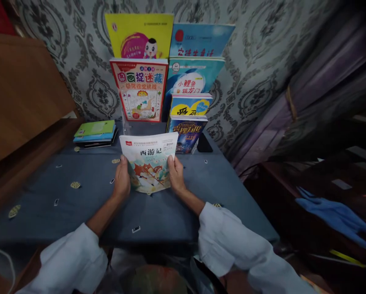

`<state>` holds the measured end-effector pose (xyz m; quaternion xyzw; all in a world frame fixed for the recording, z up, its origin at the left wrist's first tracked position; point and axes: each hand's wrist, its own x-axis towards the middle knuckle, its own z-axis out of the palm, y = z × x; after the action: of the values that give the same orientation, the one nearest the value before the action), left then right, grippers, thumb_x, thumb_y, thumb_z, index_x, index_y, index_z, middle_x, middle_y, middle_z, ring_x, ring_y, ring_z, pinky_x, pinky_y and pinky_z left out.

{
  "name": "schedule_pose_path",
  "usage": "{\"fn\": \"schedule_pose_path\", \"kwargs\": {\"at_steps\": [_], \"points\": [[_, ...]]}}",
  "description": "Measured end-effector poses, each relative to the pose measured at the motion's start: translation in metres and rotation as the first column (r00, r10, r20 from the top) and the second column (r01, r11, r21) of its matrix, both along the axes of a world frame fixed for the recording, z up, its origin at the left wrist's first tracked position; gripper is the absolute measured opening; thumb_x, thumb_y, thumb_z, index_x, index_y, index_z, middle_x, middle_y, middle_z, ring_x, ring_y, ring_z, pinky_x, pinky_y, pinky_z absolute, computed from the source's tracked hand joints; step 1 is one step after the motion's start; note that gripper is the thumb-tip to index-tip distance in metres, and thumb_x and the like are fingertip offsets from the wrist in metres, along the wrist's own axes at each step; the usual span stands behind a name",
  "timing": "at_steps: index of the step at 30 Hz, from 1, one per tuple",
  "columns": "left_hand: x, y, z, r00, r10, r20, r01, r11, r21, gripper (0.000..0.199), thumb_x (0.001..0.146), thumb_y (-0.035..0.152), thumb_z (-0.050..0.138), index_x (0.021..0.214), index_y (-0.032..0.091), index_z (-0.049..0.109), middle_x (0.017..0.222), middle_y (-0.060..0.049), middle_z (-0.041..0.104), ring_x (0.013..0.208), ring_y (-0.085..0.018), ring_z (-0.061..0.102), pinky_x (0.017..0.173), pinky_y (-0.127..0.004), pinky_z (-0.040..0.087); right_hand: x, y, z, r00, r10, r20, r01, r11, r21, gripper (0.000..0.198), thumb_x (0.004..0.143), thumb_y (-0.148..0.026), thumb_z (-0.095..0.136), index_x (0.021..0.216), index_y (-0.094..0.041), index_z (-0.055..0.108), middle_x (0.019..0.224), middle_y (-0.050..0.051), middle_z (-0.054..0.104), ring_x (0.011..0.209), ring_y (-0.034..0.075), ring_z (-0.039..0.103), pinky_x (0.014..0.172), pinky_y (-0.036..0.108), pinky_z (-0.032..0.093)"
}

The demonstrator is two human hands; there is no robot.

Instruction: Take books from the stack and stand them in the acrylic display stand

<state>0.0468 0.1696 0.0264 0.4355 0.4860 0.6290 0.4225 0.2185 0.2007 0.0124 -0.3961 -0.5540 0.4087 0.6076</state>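
A white book (149, 163) with a colourful drawing on its lower cover is held up, tilted, above the table. My left hand (121, 177) grips its left edge and my right hand (176, 173) its right edge, thumbs on the front and the other fingers mostly hidden behind. Just beyond it, several books stand upright in a clear rack. A red-bordered picture book (141, 92) is before a yellow-green book (140, 36) on the left. On the right, a dark blue book (187, 132) stands in front of a yellow and blue book (191, 105) and two blue books behind.
A small pile of books (95, 132) lies at the table's back left, a green one on top. Near the rack's right side is a dark flat object (204, 143). Blue-grey cloth (88, 208) covers the table. A patterned wall rises behind; a purple curtain (281, 114) hangs right.
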Motion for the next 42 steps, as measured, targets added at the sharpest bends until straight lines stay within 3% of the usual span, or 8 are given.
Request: {"fn": "schedule_pose_path", "kwargs": {"at_steps": [13,19,22,24,26,29,34,42], "points": [[-0.012,0.012,0.002,0.983,-0.070,0.168,0.099,0.981,-0.166,0.062,0.099,0.064,0.039,0.135,0.018,0.058,0.133,-0.010,0.069,0.130,-0.031,0.060,0.107,-0.051,0.052,-0.001,-0.002,0.010,0.963,0.217,-0.160,-0.244,0.954,-0.173,0.058,0.086,-0.071,0.057,0.111,-0.020,0.068,0.107,0.008,0.078,0.103,0.027,0.073,0.092,0.044,0.060],[-0.024,0.018,-0.008,0.966,-0.176,0.191,0.234,0.910,-0.342,0.066,0.095,0.068,0.042,0.125,0.013,0.062,0.115,-0.017,0.075,0.112,-0.033,0.071,0.101,-0.052,0.055,0.001,0.006,-0.020,0.958,0.220,-0.181,-0.274,0.891,-0.363,0.052,0.088,-0.068,0.057,0.098,-0.019,0.070,0.084,0.008,0.079,0.082,0.028,0.076,0.075,0.043,0.064],[-0.038,0.018,-0.009,0.965,-0.256,-0.048,0.208,0.869,-0.449,0.068,0.089,0.072,0.050,0.126,0.016,0.060,0.106,-0.016,0.077,0.098,-0.032,0.075,0.092,-0.051,0.058,0.011,0.015,-0.038,0.980,0.196,0.042,-0.172,0.927,-0.334,0.043,0.091,-0.058,0.055,0.096,-0.019,0.071,0.076,0.006,0.077,0.074,0.026,0.074,0.071,0.042,0.062],[-0.053,0.015,-0.008,0.846,-0.280,-0.454,0.048,0.887,-0.458,0.066,0.085,0.066,0.060,0.130,0.018,0.058,0.098,-0.013,0.077,0.095,-0.034,0.074,0.089,-0.050,0.058,0.021,0.020,-0.045,0.962,0.136,0.237,-0.071,0.962,-0.264,0.032,0.089,-0.049,0.059,0.098,-0.020,0.071,0.076,0.004,0.075,0.074,0.025,0.071,0.074,0.042,0.061],[-0.068,0.012,-0.006,0.549,-0.255,-0.796,-0.097,0.926,-0.364,0.062,0.087,0.058,0.059,0.134,0.018,0.055,0.095,-0.013,0.076,0.099,-0.036,0.073,0.090,-0.051,0.055,0.033,0.022,-0.047,0.912,0.068,0.405,-0.001,0.986,-0.164,0.025,0.086,-0.039,0.061,0.101,-0.021,0.072,0.083,0.005,0.075,0.080,0.024,0.070,0.082,0.043,0.058],[-0.080,0.012,-0.006,0.252,-0.174,-0.952,-0.112,0.972,-0.207,0.051,0.095,0.046,0.045,0.136,0.017,0.052,0.111,-0.015,0.074,0.110,-0.035,0.069,0.095,-0.051,0.053,0.044,0.020,-0.045,0.783,0.006,0.622,-0.005,1.000,-0.004,0.026,0.088,-0.030,0.055,0.105,-0.019,0.073,0.098,0.009,0.073,0.093,0.026,0.067,0.093,0.046,0.053],[-0.071,0.026,-0.023,0.154,-0.123,-0.980,0.110,0.988,-0.106,0.051,0.099,0.040,0.034,0.138,0.012,0.052,0.144,-0.019,0.058,0.139,-0.030,0.051,0.114,-0.049,0.040,0.037,0.022,-0.044,0.642,0.010,0.766,-0.093,0.994,0.065,0.036,0.093,-0.023,0.046,0.123,-0.018,0.067,0.109,0.012,0.069,0.105,0.027,0.064,0.099,0.045,0.050],[-0.063,0.046,-0.042,0.022,-0.133,-0.991,0.146,0.981,-0.129,0.056,0.101,0.043,0.031,0.142,0.010,0.051,0.154,-0.021,0.047,0.149,-0.032,0.036,0.118,-0.055,0.033,0.041,0.039,-0.057,0.838,0.005,0.545,-0.055,0.996,0.076,0.038,0.096,-0.028,0.041,0.129,-0.023,0.060,0.119,0.009,0.072,0.111,0.024,0.067,0.100,0.045,0.052]]}}
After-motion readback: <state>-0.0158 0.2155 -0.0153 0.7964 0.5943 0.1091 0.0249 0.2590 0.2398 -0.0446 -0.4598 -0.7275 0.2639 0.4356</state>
